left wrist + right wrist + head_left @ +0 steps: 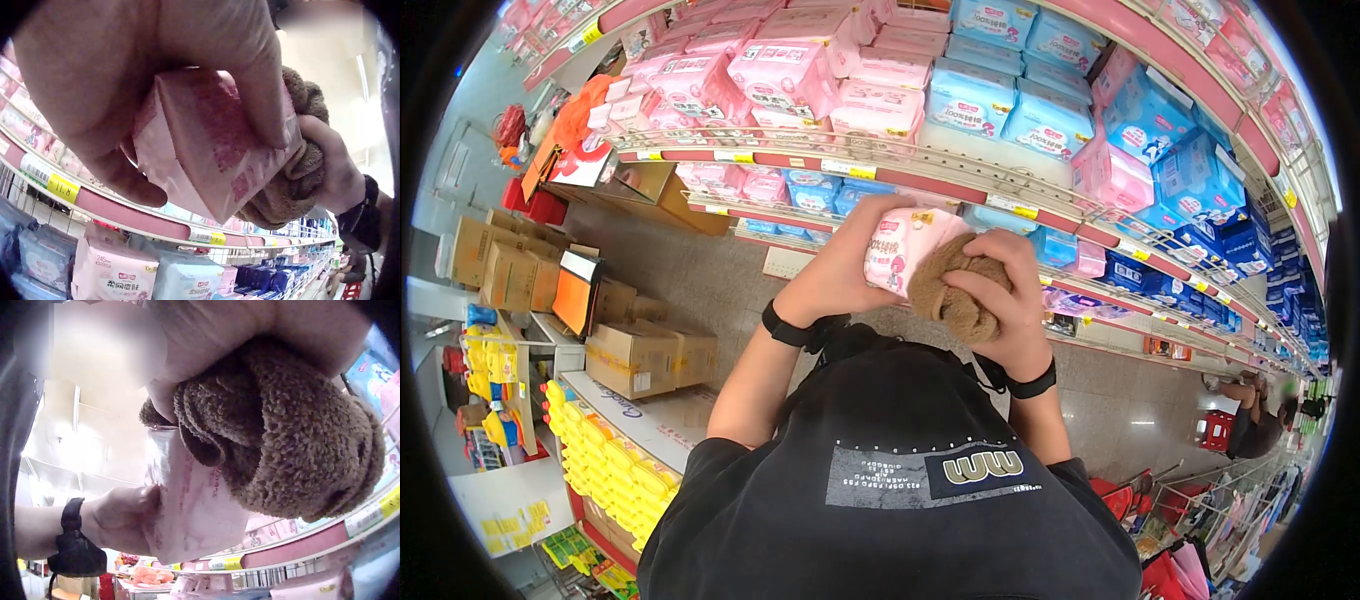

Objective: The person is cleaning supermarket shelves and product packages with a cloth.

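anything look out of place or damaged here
Nothing looks spilled or damaged. The shelf has a bare strip before the blue packs, odd beside fuller stretches; the left hand holds a pink pack.

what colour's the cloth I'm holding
The cloth is brown, showing best in the right wrist view.

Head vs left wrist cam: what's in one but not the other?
Head only: the yellow bottles and the stacked cardboard boxes.

Left wrist only: a ceiling light strip, plus a readable "11.8" price tag; tags in the head view are too small to read.

Both: the left hand gripping a pink pack, the right hand holding a rolled brown cloth, and stocked shelves nearby.
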Demonstrator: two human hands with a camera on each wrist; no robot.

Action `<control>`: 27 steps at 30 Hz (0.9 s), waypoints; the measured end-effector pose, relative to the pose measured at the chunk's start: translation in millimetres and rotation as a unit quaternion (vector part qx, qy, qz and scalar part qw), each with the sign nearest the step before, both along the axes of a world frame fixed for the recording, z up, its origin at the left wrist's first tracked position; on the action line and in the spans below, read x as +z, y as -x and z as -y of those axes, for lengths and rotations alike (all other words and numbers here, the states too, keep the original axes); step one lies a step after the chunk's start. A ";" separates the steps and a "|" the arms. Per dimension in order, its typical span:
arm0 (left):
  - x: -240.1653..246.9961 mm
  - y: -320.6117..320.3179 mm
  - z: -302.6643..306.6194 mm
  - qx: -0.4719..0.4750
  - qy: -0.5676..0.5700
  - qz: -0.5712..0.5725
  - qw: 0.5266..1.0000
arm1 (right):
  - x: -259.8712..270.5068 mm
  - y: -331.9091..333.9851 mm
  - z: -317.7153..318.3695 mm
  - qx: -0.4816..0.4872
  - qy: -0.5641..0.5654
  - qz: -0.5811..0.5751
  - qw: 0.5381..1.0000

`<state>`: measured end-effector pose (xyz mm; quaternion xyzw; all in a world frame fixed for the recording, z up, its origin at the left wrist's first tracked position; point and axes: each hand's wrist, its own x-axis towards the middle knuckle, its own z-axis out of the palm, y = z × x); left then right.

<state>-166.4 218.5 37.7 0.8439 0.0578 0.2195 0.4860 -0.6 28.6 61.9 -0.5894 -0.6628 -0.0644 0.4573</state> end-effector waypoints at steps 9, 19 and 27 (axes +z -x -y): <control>-22.0 -6.1 2.9 0.014 0.016 0.073 0.997 | 20.1 -2.9 -13.6 -0.150 -0.055 -0.036 0.987; -26.8 -12.0 2.8 0.039 0.093 0.056 0.993 | 18.4 31.5 5.2 -0.042 0.046 0.037 0.997; -24.7 -13.7 8.1 0.004 0.144 0.069 0.987 | 21.6 16.9 19.6 -0.056 -0.013 -0.022 0.998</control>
